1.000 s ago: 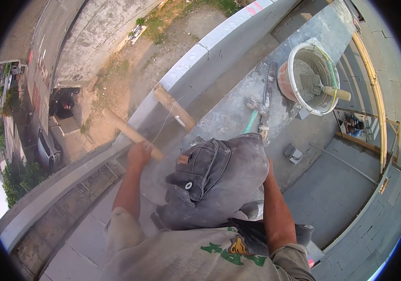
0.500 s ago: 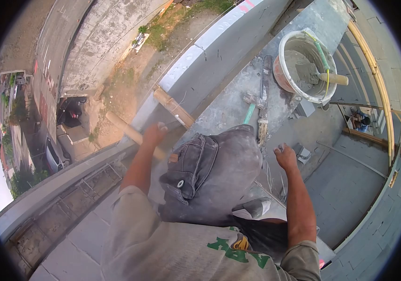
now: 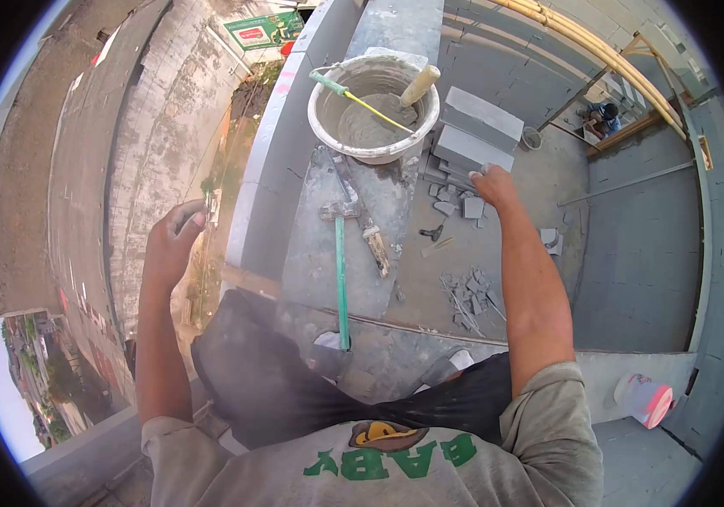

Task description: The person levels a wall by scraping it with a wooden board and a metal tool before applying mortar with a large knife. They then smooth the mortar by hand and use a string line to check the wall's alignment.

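My left hand (image 3: 177,238) is raised over the outer side of the wall, loosely curled, with a gap between thumb and fingers and nothing seen in it. My right hand (image 3: 494,184) is closed, in front of the stacked grey blocks from this view; nothing shows in it. Ahead, a white bucket (image 3: 321,131) of wet grey mortar stands on a mortar-smeared board (image 3: 303,253). A wooden-handled tool (image 3: 421,86) and a green-handled tool (image 3: 330,83) rest in the bucket. A hammer with a green handle (image 3: 342,270) lies nearer me, beside a long mortar-caked tool (image 3: 376,249).
Grey blocks (image 3: 482,118) are stacked on the floor to the right, near broken pieces (image 3: 472,291). The wall top (image 3: 281,110) borders a drop on the left. Bamboo poles (image 3: 590,51) cross the upper right. Another person (image 3: 605,118) crouches beyond an opening.
My view has turned right and my body has shifted. Both hands have moved up and outward. The bucket and hammer now appear further left, and my raised knee has lowered.
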Demonstrator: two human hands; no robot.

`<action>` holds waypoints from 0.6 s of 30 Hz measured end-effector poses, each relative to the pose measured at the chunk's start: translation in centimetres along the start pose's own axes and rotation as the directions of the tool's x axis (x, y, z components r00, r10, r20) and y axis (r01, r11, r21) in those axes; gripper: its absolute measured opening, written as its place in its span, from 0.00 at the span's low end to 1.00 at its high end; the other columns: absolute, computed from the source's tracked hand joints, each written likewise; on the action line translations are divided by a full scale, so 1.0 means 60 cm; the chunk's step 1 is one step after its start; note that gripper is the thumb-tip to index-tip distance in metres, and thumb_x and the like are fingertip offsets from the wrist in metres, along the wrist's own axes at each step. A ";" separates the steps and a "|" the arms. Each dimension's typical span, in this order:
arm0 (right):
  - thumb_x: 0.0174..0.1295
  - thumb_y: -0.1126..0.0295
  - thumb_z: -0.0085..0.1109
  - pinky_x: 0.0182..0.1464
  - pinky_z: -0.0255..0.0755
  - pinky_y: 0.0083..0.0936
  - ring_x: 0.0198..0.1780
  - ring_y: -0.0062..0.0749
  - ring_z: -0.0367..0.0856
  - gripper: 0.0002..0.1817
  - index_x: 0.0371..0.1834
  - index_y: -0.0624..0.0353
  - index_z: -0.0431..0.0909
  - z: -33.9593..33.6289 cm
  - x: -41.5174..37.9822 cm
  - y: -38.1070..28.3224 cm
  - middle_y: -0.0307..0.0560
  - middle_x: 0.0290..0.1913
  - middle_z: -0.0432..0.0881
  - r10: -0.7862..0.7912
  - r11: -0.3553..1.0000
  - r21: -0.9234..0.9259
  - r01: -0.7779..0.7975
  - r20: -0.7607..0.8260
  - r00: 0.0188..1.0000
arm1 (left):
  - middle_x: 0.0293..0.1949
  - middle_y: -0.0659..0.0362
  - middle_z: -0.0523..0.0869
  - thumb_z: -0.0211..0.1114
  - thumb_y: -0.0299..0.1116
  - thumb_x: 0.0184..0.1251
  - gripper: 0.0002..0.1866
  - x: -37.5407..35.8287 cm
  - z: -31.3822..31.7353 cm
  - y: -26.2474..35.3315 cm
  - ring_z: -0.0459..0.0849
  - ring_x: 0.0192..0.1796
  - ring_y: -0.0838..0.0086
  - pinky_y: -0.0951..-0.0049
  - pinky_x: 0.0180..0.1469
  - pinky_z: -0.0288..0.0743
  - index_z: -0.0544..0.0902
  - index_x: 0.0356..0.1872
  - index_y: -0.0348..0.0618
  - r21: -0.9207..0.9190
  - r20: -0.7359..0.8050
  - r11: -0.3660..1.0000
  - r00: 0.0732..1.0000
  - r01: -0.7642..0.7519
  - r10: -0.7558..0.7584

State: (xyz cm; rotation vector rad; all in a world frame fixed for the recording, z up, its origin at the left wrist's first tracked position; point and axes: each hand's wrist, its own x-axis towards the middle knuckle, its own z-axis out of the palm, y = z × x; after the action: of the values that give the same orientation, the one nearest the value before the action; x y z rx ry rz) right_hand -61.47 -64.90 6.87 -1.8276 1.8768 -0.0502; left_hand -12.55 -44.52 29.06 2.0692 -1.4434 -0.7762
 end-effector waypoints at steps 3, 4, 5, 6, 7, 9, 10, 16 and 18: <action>0.62 0.56 0.60 0.29 0.77 0.34 0.26 0.37 0.84 0.21 0.38 0.69 0.79 -0.045 -0.004 0.031 0.55 0.33 0.84 0.190 0.941 0.257 -0.221 0.140 0.972 | 0.48 0.51 0.85 0.61 0.40 0.71 0.23 -0.001 0.027 0.163 0.82 0.48 0.72 0.72 0.52 0.74 0.78 0.57 0.32 0.115 0.052 0.968 0.975 -0.223 0.218; 0.60 0.56 0.58 0.33 0.78 0.34 0.26 0.39 0.84 0.21 0.38 0.69 0.80 -0.047 -0.007 0.039 0.54 0.29 0.84 0.234 0.881 0.399 -0.255 0.102 0.967 | 0.48 0.51 0.85 0.61 0.40 0.71 0.23 -0.006 0.049 0.210 0.82 0.48 0.72 0.72 0.52 0.74 0.78 0.57 0.32 0.105 0.080 0.959 0.964 -0.263 0.255; 0.59 0.57 0.57 0.36 0.79 0.34 0.26 0.40 0.84 0.22 0.38 0.70 0.81 -0.045 -0.006 0.045 0.52 0.24 0.84 0.274 0.804 0.532 -0.267 0.068 0.959 | 0.48 0.50 0.85 0.62 0.39 0.70 0.22 -0.014 0.073 0.254 0.83 0.48 0.70 0.70 0.52 0.75 0.78 0.57 0.33 0.152 0.165 0.932 0.939 -0.328 0.303; 0.59 0.57 0.57 0.33 0.79 0.32 0.24 0.37 0.84 0.20 0.35 0.69 0.81 -0.046 -0.005 0.048 0.51 0.24 0.84 0.307 0.739 0.615 -0.276 0.058 0.950 | 0.49 0.49 0.85 0.63 0.38 0.69 0.21 -0.022 0.099 0.286 0.83 0.48 0.68 0.69 0.53 0.75 0.79 0.57 0.35 0.195 0.245 0.900 0.908 -0.391 0.341; 0.59 0.57 0.58 0.30 0.78 0.31 0.23 0.34 0.83 0.20 0.33 0.68 0.81 -0.047 -0.004 0.050 0.50 0.24 0.84 0.336 0.668 0.691 -0.276 0.051 0.940 | 0.49 0.49 0.85 0.64 0.37 0.67 0.21 -0.027 0.127 0.306 0.84 0.48 0.66 0.68 0.53 0.75 0.79 0.57 0.37 0.223 0.335 0.847 0.853 -0.484 0.400; 0.58 0.58 0.58 0.29 0.78 0.31 0.23 0.34 0.83 0.18 0.31 0.66 0.81 -0.049 -0.019 0.057 0.50 0.23 0.84 0.334 0.619 0.744 -0.252 0.041 0.942 | 0.50 0.48 0.84 0.67 0.36 0.63 0.21 -0.036 0.186 0.325 0.84 0.49 0.58 0.65 0.54 0.75 0.80 0.56 0.42 0.189 0.487 0.795 0.758 -0.576 0.434; 0.58 0.58 0.58 0.28 0.78 0.31 0.23 0.34 0.83 0.18 0.31 0.67 0.81 -0.047 -0.029 0.061 0.50 0.23 0.84 0.330 0.613 0.744 -0.266 0.064 0.942 | 0.52 0.47 0.83 0.67 0.37 0.63 0.21 -0.041 0.214 0.331 0.83 0.52 0.54 0.64 0.56 0.75 0.80 0.56 0.43 0.167 0.546 0.770 0.708 -0.616 0.448; 0.58 0.60 0.56 0.27 0.79 0.27 0.23 0.34 0.84 0.18 0.32 0.68 0.81 -0.051 -0.058 0.127 0.52 0.24 0.84 0.377 0.599 0.709 -0.372 0.160 0.912 | 0.54 0.46 0.82 0.67 0.38 0.63 0.21 -0.041 0.323 0.326 0.80 0.56 0.50 0.60 0.59 0.73 0.80 0.56 0.42 0.220 0.751 0.605 0.529 -0.765 0.395; 0.58 0.60 0.56 0.27 0.79 0.27 0.23 0.33 0.84 0.17 0.31 0.68 0.81 -0.051 -0.053 0.152 0.52 0.25 0.84 0.398 0.550 0.739 -0.388 0.176 0.900 | 0.54 0.45 0.82 0.67 0.40 0.63 0.21 -0.036 0.333 0.348 0.80 0.57 0.50 0.59 0.60 0.72 0.80 0.56 0.42 0.211 0.743 0.626 0.539 -0.751 0.397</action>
State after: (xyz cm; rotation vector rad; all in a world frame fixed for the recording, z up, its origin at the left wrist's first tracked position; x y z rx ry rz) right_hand -71.20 -62.08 7.19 -0.7970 1.8157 -0.6074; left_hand -40.85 -50.58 29.32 1.3956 -2.8411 -0.8846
